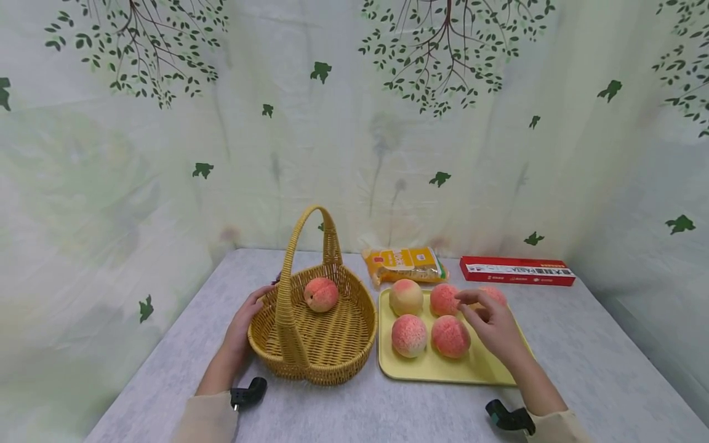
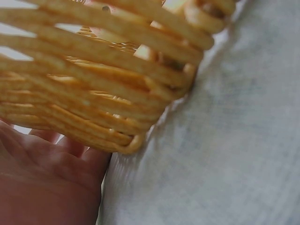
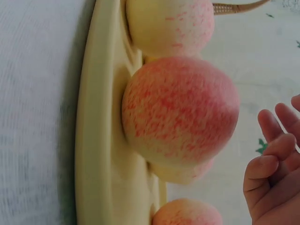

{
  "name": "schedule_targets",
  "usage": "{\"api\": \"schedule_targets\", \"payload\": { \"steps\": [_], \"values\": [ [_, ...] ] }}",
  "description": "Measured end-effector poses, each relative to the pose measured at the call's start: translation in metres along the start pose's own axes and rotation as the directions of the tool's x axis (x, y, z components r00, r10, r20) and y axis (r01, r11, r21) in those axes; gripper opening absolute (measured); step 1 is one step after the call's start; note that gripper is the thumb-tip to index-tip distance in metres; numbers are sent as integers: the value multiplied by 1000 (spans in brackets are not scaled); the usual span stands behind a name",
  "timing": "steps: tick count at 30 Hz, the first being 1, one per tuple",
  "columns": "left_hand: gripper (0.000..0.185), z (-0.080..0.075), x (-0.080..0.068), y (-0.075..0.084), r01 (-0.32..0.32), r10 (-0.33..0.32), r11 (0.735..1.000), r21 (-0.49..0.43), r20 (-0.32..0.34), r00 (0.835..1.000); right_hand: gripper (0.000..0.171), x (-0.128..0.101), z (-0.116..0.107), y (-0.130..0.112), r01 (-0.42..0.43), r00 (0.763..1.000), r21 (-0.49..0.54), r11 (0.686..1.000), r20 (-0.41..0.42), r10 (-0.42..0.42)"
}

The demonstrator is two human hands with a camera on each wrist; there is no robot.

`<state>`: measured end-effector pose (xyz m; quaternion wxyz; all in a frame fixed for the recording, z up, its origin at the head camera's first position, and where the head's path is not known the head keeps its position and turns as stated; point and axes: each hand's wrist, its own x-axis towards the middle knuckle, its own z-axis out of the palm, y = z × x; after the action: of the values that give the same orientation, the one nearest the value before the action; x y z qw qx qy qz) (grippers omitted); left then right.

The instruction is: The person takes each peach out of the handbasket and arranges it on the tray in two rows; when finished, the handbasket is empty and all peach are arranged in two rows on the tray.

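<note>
My left hand (image 1: 240,329) rests against the left outer side of a wicker basket (image 1: 332,372), fingertips at its rim. In the left wrist view the palm (image 2: 42,187) lies beside the woven wall with the fingers running behind it. One peach (image 1: 321,295) sits inside the basket. Over the yellow tray (image 1: 399,370) hovers my right hand (image 1: 493,323), fingers loosely bent and holding nothing. Several peaches lie on that tray, among them a red front one (image 1: 451,336), a speckled one (image 1: 409,335) and a paler back one (image 1: 406,297). Another peach (image 1: 492,295) is partly hidden behind the right hand.
Behind the tray lies an orange and yellow food packet (image 1: 407,265). A long red pasta box (image 1: 517,271) is at the back right of the grey table (image 1: 343,418). A leaf-patterned curtain (image 1: 354,154) hangs behind everything.
</note>
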<state>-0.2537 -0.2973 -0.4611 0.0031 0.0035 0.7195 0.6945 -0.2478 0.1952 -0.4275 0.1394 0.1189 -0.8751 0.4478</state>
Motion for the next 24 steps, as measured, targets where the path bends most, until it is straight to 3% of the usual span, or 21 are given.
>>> {"api": "schedule_targets", "payload": {
  "steps": [9,17,24],
  "values": [
    [43,0,2,0,-12,12,1000,-2,5,1000,27,0,2,-18,17,998,125,992,54,-24],
    [44,-2,5,-4,-65,65,998,-2,22,998,23,7,6,-27,98,993,90,991,58,-103],
    [45,-3,4,-6,-71,70,997,38,20,997,22,14,10,-33,95,988,108,990,110,-106]
  ]
}}
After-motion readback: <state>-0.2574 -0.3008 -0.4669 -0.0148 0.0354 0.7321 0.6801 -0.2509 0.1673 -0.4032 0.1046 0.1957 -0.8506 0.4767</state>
